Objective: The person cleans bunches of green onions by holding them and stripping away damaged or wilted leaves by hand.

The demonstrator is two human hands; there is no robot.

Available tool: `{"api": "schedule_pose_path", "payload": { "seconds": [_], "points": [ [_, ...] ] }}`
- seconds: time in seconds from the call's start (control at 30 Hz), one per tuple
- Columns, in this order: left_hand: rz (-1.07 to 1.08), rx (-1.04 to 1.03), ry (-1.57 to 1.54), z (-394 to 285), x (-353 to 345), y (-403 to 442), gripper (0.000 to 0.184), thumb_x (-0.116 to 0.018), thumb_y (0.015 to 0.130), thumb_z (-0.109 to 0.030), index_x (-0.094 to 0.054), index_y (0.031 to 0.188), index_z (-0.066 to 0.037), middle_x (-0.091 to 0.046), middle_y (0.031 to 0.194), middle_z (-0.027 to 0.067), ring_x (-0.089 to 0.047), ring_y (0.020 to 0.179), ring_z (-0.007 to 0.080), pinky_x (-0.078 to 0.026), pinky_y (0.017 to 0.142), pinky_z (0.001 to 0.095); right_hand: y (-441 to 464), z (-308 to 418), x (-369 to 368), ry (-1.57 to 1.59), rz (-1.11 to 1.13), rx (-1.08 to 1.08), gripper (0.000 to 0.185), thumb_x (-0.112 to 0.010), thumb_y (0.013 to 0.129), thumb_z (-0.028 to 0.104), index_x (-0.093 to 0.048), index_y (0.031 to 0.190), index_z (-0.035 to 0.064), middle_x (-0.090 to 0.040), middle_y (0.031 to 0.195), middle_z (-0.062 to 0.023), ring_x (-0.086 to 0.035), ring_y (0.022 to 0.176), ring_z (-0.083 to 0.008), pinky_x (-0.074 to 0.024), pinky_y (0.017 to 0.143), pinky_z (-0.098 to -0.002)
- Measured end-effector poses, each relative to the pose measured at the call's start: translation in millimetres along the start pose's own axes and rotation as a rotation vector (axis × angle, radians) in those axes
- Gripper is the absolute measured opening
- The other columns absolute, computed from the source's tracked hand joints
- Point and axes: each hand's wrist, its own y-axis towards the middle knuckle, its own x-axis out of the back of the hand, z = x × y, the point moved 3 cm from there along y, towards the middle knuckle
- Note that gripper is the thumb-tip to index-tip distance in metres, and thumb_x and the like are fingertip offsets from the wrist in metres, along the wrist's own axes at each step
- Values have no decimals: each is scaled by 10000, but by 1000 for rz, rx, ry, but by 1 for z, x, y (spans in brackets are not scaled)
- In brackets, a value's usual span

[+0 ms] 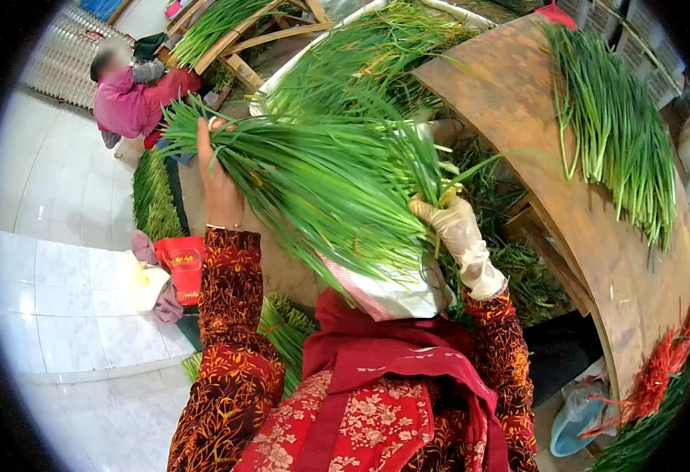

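A large bunch of long green leafy stalks [329, 177] stretches between my two hands above my lap. My left hand [220, 177], bare with a band at the wrist, is wrapped round the leafy end at the upper left. My right hand [455, 236], in a pale thin glove, grips the stem end, with some yellowish leaves at its fingertips. Beneath the bunch lies a white sack [396, 295] with a pink stripe, over my lap. Part of my left fingers is hidden by the leaves.
A curved wooden board [518, 102] on the right bears another green bunch [616, 134] and red ties [664, 370]. More greens [353, 63] lie ahead in a white-edged container. A person [136, 94] sits at the upper left. A red bag [182, 267] stands left.
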Motion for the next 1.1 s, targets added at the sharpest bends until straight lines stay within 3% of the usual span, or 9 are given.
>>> {"api": "schedule_pose_path", "payload": {
  "seconds": [0.23,0.33,0.53,0.6,0.73,0.8,0.93,1.0,1.1],
  "points": [
    [68,82,-130,4,2,5,417,-423,918,-353,-319,1200,-65,-485,1003,25,-518,923,151,-439,816,287,-9,-4,10,590,-56,-27,151,-621,804,119,-571,911,26,-611,748,-40,-562,706,-112,-442,673,-225],
    [-57,90,-75,0,-4,-3,208,-316,960,-282,-426,1017,-115,-481,928,-7,-493,888,104,-410,817,276,-9,-18,27,379,27,82,168,-599,825,218,-565,842,55,-547,671,9,-493,626,-94,-385,578,-231],
    [-54,162,-212,11,23,-3,245,-309,955,-340,-433,1005,-134,-505,934,11,-525,871,139,-449,764,291,-78,-129,116,592,-596,-224,305,-464,906,303,-496,1043,32,-516,777,-1,-492,660,-112,-469,665,-260],
    [-112,192,-192,15,32,-8,260,-281,958,-351,-445,958,-150,-511,911,13,-530,865,149,-448,763,300,-94,-156,119,628,-656,-194,341,-454,883,373,-529,924,43,-536,820,-54,-531,741,-180,-482,671,-328],
    [-135,193,-166,18,34,-12,265,-292,951,-376,-449,932,-163,-505,882,5,-524,866,161,-442,766,306,-73,-45,49,264,-246,-192,263,-525,868,317,-575,978,84,-553,800,-7,-502,734,-135,-433,714,-265],
    [-91,194,-240,10,22,-10,270,-303,946,-388,-449,912,-164,-504,881,5,-522,864,166,-439,771,314,-43,-51,30,512,160,-171,294,-558,852,300,-573,1049,81,-585,897,0,-524,823,-118,-403,794,-235],
    [-120,128,-237,-1,2,-11,351,-272,954,-371,-473,1006,-89,-557,916,43,-540,816,143,-436,765,279,-8,-9,-5,643,212,-10,294,-585,837,233,-568,1066,49,-615,910,-2,-550,784,-114,-442,717,-231],
    [-134,141,-236,2,8,-3,394,-268,949,-393,-464,1044,-64,-580,964,78,-557,849,162,-444,779,288,5,-20,4,709,164,-166,272,-586,826,207,-579,1044,45,-618,949,-16,-557,823,-104,-451,745,-244],
    [-120,170,-244,18,19,2,409,-292,939,-413,-467,1038,-57,-581,984,100,-563,884,190,-455,783,310,4,-19,25,392,240,-72,167,-537,849,268,-562,796,111,-477,611,63,-417,515,-62,-354,489,-199]
  ]
}}
